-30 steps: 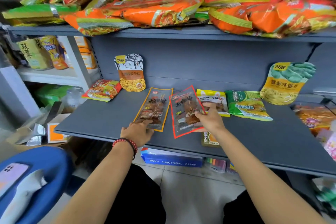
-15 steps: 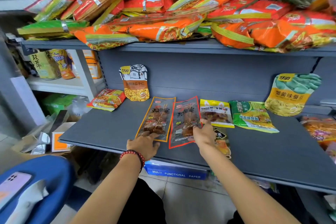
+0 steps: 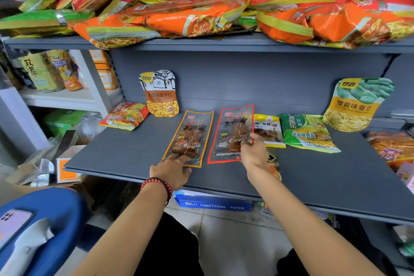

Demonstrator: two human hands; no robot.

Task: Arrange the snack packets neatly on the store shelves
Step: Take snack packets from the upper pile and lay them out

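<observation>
Under grey shelf (image 3: pixel 125 152), blue box (image 3: pixel 212 205) marked MULTI FUNCTIONAL PAPER

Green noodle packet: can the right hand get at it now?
Probably yes. The green packet lies flat just beyond the yellow packet, nothing standing between, but the right hand pinches the red-edged packet and must release first.

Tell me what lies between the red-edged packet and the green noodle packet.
In the head view, a yellow packet lies flat between the red-edged packet and the green noodle packet, on the grey shelf.
</observation>
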